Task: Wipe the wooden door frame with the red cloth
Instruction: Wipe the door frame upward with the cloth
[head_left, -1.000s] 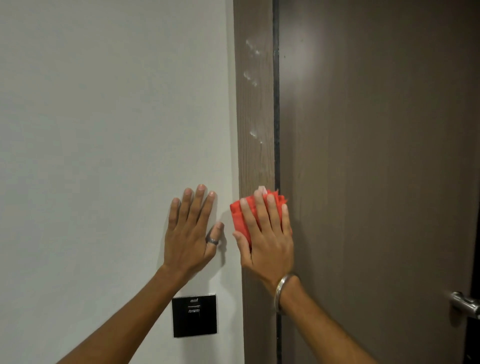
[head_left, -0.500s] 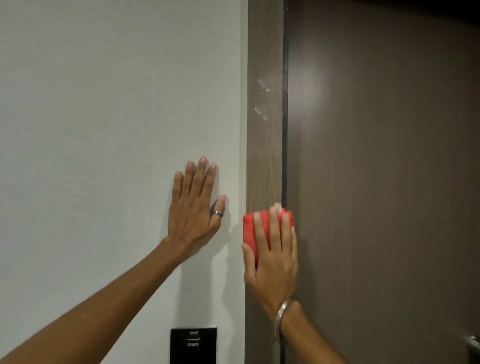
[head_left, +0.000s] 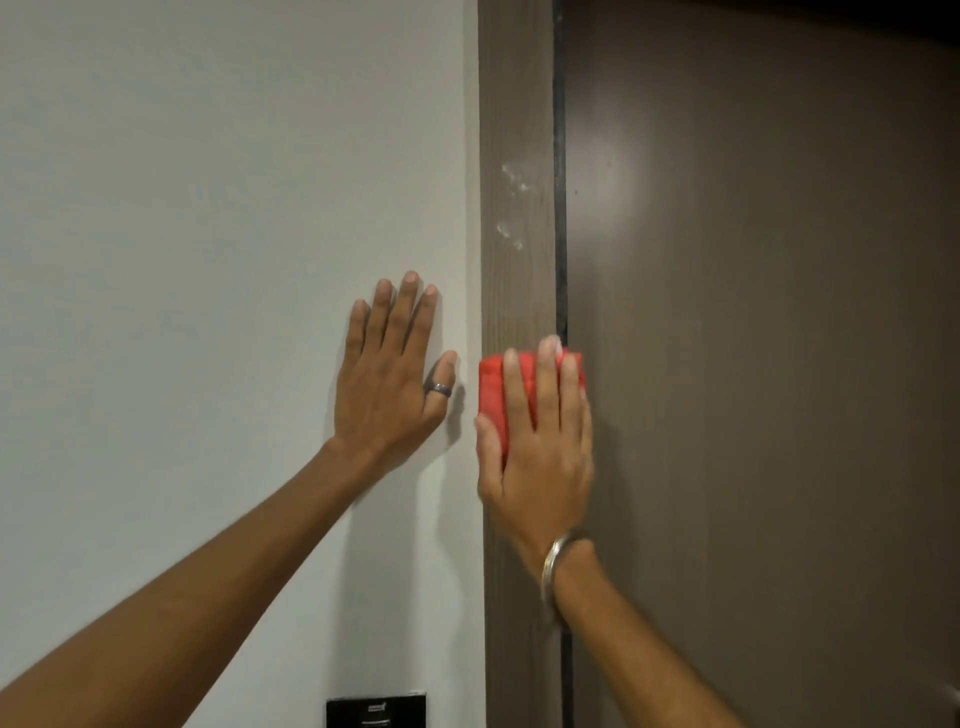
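Note:
The wooden door frame (head_left: 517, 130) runs vertically as a brown strip between the white wall and the dark door. Pale smudges (head_left: 511, 208) mark it above my hands. My right hand (head_left: 540, 447) lies flat on the frame and presses the folded red cloth (head_left: 491, 395) against it; the cloth shows above and left of my fingers. A metal bangle sits on that wrist. My left hand (head_left: 389, 374), wearing a ring, rests open and flat on the white wall just left of the frame, holding nothing.
The dark brown door (head_left: 753, 364) fills the right side, with a black gap (head_left: 560, 208) between it and the frame. A black wall plate (head_left: 376, 712) sits at the bottom edge on the white wall (head_left: 208, 260). A bit of metal handle shows at the far lower right.
My right hand and the red cloth have slid upward along the frame toward the smudges. The view has tilted up, so the wall plate and door handle have dropped lower.

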